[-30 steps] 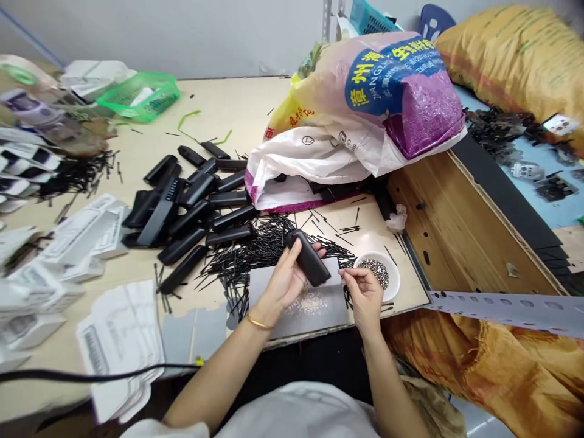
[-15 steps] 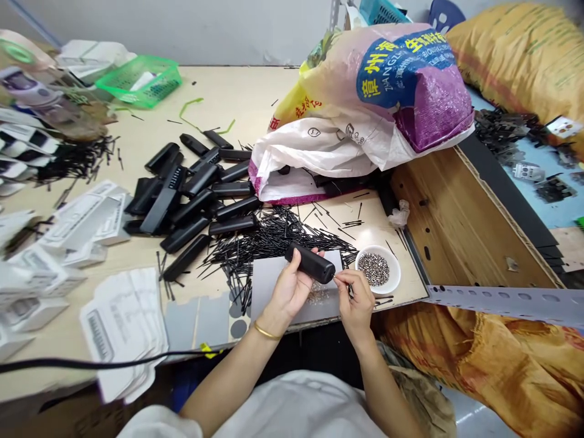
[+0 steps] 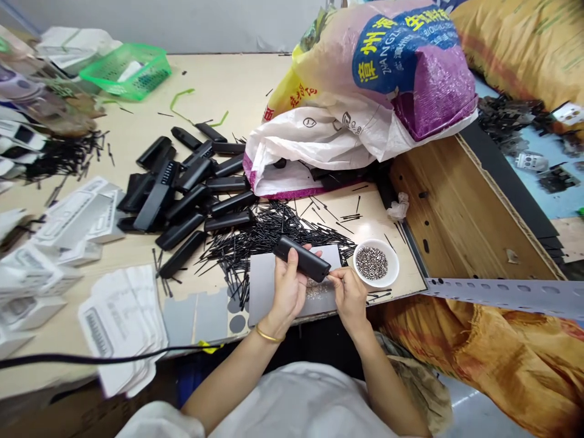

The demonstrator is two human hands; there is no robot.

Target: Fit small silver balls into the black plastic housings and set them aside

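Note:
A long black plastic housing (image 3: pixel 303 258) with a rounded end lies across my left hand (image 3: pixel 289 286), whose thumb and fingers wrap round it. My right hand (image 3: pixel 350 299) pinches at the housing's right end; whatever is between its fingertips is too small to name. Under both hands is a grey sheet (image 3: pixel 264 286) with small bits scattered on it. Just right of my right hand stands a white bowl (image 3: pixel 395 274) full of small metal pieces. Beyond the hands spreads a heap of thin black sticks (image 3: pixel 285 230).
Several similar black housings (image 3: pixel 189 204) are piled to the left. A printed sack (image 3: pixel 365 91) lies at the back, beside a wooden board (image 3: pixel 460 207). White cards (image 3: pixel 125 328) sit at front left, crossed by a black cable (image 3: pixel 82 359). A green basket (image 3: pixel 130 70) stands far left.
The view has shifted slightly. Both hands keep the same hold on the housing, with the right fingertips still at its right end.

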